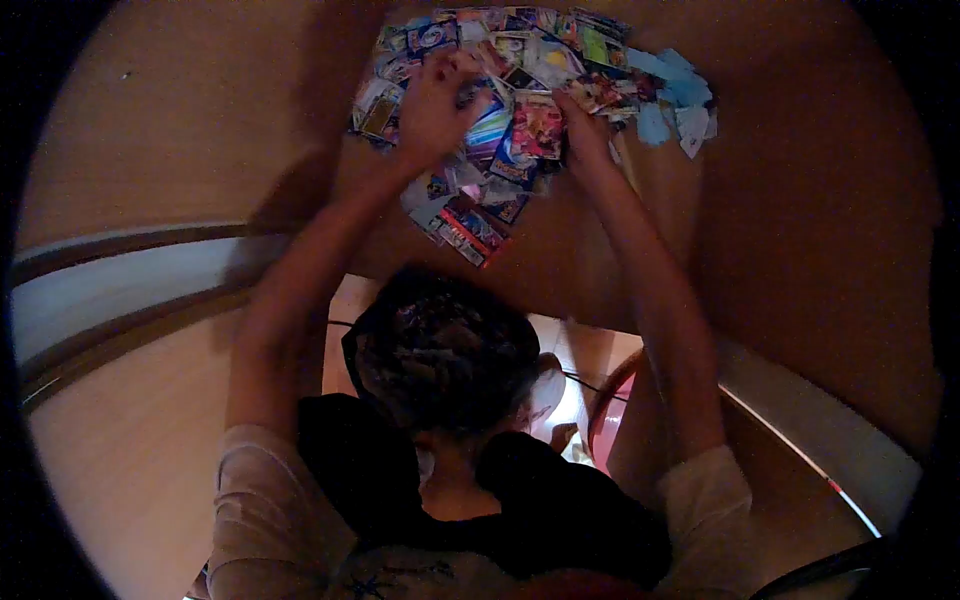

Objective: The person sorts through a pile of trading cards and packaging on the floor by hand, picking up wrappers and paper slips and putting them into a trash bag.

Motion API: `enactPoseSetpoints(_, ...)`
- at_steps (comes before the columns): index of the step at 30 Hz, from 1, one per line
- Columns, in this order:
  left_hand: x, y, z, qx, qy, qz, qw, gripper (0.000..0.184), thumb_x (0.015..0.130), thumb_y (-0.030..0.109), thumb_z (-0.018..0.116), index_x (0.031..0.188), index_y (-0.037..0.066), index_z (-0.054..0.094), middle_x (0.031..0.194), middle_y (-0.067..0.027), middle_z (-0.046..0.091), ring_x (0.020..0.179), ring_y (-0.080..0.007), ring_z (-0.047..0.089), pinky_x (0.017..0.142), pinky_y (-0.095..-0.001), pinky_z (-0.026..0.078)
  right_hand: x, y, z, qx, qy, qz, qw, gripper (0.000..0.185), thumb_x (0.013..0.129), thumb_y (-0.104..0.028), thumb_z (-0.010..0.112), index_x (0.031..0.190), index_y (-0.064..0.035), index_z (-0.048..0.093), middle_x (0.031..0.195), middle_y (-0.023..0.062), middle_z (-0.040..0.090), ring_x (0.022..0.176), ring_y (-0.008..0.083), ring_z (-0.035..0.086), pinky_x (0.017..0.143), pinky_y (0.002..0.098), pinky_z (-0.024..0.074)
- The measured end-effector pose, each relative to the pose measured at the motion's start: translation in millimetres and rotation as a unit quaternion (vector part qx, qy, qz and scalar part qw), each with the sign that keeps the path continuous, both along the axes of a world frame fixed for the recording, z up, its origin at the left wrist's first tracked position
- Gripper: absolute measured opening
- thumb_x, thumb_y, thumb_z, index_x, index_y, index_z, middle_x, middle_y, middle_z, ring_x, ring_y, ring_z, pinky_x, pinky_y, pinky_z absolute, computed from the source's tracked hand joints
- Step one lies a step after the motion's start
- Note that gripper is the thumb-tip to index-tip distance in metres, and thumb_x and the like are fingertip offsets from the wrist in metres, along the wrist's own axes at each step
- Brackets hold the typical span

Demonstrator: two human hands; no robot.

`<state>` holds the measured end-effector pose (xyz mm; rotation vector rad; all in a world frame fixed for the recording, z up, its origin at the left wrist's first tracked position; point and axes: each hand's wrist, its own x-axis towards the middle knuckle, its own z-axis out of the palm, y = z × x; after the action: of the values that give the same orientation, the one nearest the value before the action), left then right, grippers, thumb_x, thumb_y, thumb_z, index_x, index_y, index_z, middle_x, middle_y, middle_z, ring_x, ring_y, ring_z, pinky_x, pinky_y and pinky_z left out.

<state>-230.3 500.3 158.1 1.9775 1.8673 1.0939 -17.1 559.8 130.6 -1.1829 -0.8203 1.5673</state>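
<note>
A heap of trading cards and foil wrappers (430,35) lies on the brown wooden surface (800,190). Over its left part is my left hand (436,110), thumb apart from the bent fingers, with no card visibly gripped. My right hand (588,135) pinches the right edge of a red-and-pink trading card (538,126); whether other cards sit behind it I cannot tell. Just left of that card is a striped blue and white shiny piece (488,130). Nearer to me lies a red-edged wrapper (470,232).
Pale blue torn pieces (675,80) lie at the heap's right end. Below the table edge, by my lap, is a black bag-like container (445,350) with dim, crumpled contents. A pink round object (612,420) stands on the floor to its right.
</note>
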Motion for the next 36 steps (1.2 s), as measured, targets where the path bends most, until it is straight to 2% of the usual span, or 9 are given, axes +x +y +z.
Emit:
enactPoseSetpoints(8,-67.3,120.5,-167.8,-0.022,0.189,0.186,0.964,0.087,0.079,0.073,0.045,0.143,0.015,0.032,0.149,-0.0198,0.026,0.137,-0.0455,0.018,0.104,-0.0685,0.012,10.2,-1.6,-26.4,-0.013,-0.03,0.027,0.999,0.056,0.077,-0.027,0.076,0.121,-0.0016,0.051,0.109,0.0087,0.062,0.099,0.0208,0.06,0.087,0.0368,0.0489)
enactPoseSetpoints(13,-10.6,174.6,-100.0,-0.12,0.016,0.147,0.982,0.093,0.076,0.082,0.035,0.146,0.021,0.028,0.151,-0.0183,0.024,0.138,-0.0463,0.014,0.102,-0.0713,0.006,14.2,38.7,-46.1,-0.068,-0.099,-0.006,0.993,0.059,0.076,-0.026,0.077,0.123,-0.0015,0.05,0.114,0.0086,0.06,0.1,0.0201,0.059,0.086,0.0362,0.0486)
enactPoseSetpoints(15,14.7,203.4,-103.2,-0.075,0.216,0.116,0.966,0.075,0.086,0.069,0.038,0.145,0.024,0.031,0.147,-0.0153,0.032,0.133,-0.0375,0.032,0.103,-0.065,0.021,15.4,64.0,-63.0,-0.059,-0.122,-0.016,0.991,0.058,0.077,-0.023,0.076,0.124,-0.0024,0.05,0.116,0.0083,0.059,0.1,0.0204,0.059,0.085,0.0359,0.049)
enactPoseSetpoints(19,79.6,222.3,-82.3,0.01,0.193,0.016,0.981,0.064,0.085,0.064,0.045,0.137,0.027,0.043,0.144,-0.0126,0.038,0.134,-0.0386,0.029,0.104,-0.0629,0.018,27.3,102.5,-39.2,-0.05,-0.041,0.01,0.998,0.051,0.08,-0.015,0.073,0.124,-0.004,0.05,0.115,0.0074,0.058,0.1,0.0212,0.059,0.083,0.036,0.0505)
enactPoseSetpoints(23,119.2,223.8,-67.4,0.141,0.2,-0.091,0.965,0.042,0.086,0.028,0.055,0.127,0.018,0.052,0.129,-0.0127,0.05,0.118,-0.0341,0.046,0.101,-0.0537,0.031,48.5,131.5,-39.0,-0.073,0.104,-0.012,0.992,0.046,0.082,-0.012,0.07,0.123,-0.0053,0.05,0.114,0.0074,0.059,0.1,0.0222,0.06,0.083,0.0368,0.0518)
enactPoseSetpoints(29,112.8,193.5,-37.5,-0.013,-0.178,-0.192,0.965,0.048,0.082,0.022,0.062,0.126,0.007,0.049,0.125,-0.0168,0.052,0.114,-0.0345,0.05,0.095,-0.0372,0.042,40.8,95.7,13.8,-0.115,0.147,-0.06,0.981,0.045,0.082,-0.014,0.069,0.123,-0.0074,0.051,0.113,0.007,0.059,0.099,0.0225,0.06,0.084,0.0379,0.0518)
enactPoseSetpoints(31,80.9,169.4,-13.1,0.086,-0.152,-0.048,0.984,0.054,0.084,0.036,0.06,0.128,0.008,0.048,0.126,-0.0168,0.051,0.123,-0.0337,0.045,0.102,-0.0462,0.035,26.2,74.6,15.1,-0.11,0.119,-0.078,0.984,0.045,0.082,-0.014,0.069,0.123,-0.0081,0.051,0.113,0.0068,0.059,0.099,0.0229,0.059,0.084,0.0386,0.0517)
enactPoseSetpoints(34,-8.2,115.9,10.0,-0.107,-0.401,-0.005,0.91,0.054,0.087,0.035,0.062,0.132,0.01,0.045,0.12,-0.0209,0.056,0.103,-0.0342,0.059,0.086,-0.0429,0.048,-4.9,42.8,21.2,-0.087,0.027,-0.134,0.987,0.047,0.08,-0.016,0.071,0.122,-0.0084,0.052,0.113,0.007,0.059,0.099,0.0246,0.06,0.081,0.0415,0.0527)
enactPoseSetpoints(36,-71.9,95.2,-5.0,0.066,-0.02,0.129,0.989,0.059,0.088,0.046,0.058,0.134,0.011,0.045,0.122,-0.0229,0.054,0.106,-0.0362,0.057,0.089,-0.0451,0.045,-26.8,12.6,57.4,-0.097,0.002,-0.09,0.991,0.048,0.079,-0.016,0.072,0.122,-0.0077,0.052,0.114,0.0074,0.059,0.098,0.0257,0.06,0.079,0.0426,0.0536)
